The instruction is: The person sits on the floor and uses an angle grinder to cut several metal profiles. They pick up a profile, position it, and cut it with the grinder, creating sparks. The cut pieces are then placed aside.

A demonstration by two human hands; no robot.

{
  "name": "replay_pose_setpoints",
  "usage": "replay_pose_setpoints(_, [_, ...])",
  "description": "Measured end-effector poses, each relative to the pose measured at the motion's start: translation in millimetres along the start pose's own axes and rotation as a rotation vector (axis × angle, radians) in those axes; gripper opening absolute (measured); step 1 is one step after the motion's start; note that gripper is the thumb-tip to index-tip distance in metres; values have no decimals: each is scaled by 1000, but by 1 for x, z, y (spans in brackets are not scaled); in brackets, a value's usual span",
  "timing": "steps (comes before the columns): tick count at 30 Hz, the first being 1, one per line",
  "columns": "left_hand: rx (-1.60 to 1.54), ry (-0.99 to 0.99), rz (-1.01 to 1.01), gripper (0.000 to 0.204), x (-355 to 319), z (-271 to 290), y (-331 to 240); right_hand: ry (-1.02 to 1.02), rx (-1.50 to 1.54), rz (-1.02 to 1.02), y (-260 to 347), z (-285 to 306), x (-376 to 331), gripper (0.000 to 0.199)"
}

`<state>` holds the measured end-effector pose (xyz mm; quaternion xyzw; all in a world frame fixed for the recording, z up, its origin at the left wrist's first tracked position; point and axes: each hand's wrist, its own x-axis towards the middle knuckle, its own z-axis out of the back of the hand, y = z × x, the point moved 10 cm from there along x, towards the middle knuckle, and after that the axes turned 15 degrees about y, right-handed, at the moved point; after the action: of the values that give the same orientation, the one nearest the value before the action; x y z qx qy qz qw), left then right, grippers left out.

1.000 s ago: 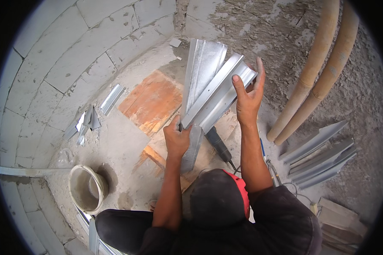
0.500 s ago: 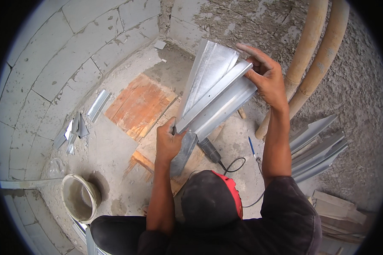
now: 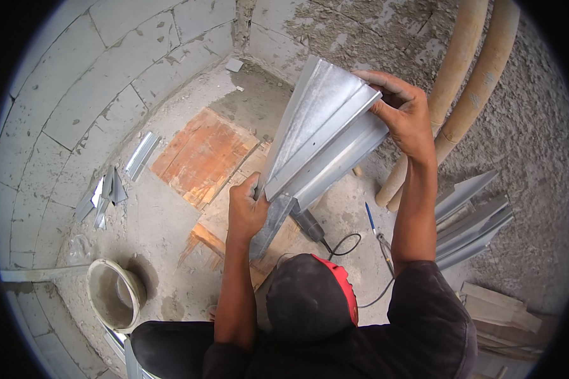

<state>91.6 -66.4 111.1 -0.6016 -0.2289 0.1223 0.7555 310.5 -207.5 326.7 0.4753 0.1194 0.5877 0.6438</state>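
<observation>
Metal profile [image 3: 335,148], mid-scene, was held slantwise over the floor [image 3: 164,237] by both hands. Its near end was gripped by L. hand [image 3: 246,210], thumb & fingers closed on the edge; its far R. corner was pinched btwn thumb & half-curled fingers of R. hand [image 3: 406,117]. A corded tool [image 3: 308,225] was part-hidden beneath. An orange board [image 3: 203,155] was seen far L., a bucket [image 3: 109,294] near L., metal strips [image 3: 473,230] R., & two poles [image 3: 458,76] far R.

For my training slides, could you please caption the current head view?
The left hand and right hand hold angled metal profiles, with a corded tool and reddish board below.
</observation>
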Motion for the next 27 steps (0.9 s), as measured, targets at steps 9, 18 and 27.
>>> replay_pose_setpoints(9, [6,-15,-12,29,0,0,2,-24,23,-24,-3,0,-3,31])
replay_pose_setpoints(18, [29,-23,-1,51,-4,2,16,15,40,-3,-12,0,-7,32])
replay_pose_setpoints(27, [13,-5,19,51,-2,5,4,29,36,23,-20,-1,-8,35])
